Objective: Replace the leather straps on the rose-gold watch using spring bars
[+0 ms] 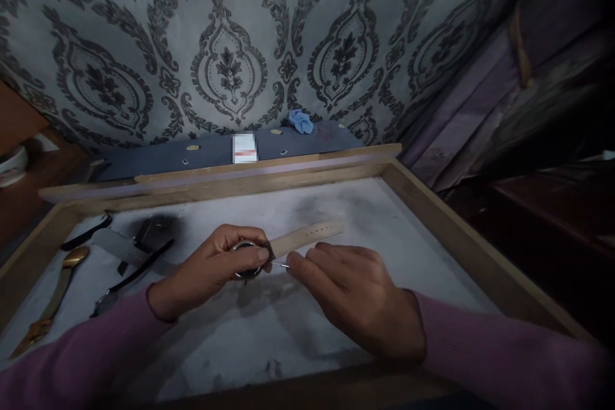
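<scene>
My left hand (218, 259) is closed around the round metal case of a wristwatch (248, 245), thumb pressed over its face. A beige strap (307, 235) with a row of small holes extends from the case to the right. Pinched in my right hand (350, 291) is a thin metal tool (279, 264), its tip against the spot where strap and case meet. Most of this tool is hidden by my fingers, so its exact kind does not show. Both hands are above the white bottom of a shallow wooden tray.
The wooden tray (446, 243) has raised edges all round. At its left lie a gold-coloured watch (72, 259), a dark-strapped watch (139, 272) and other straps. Behind stand a dark blue ledge (206, 148), a small white box (245, 147) and a crumpled blue cloth (301, 122).
</scene>
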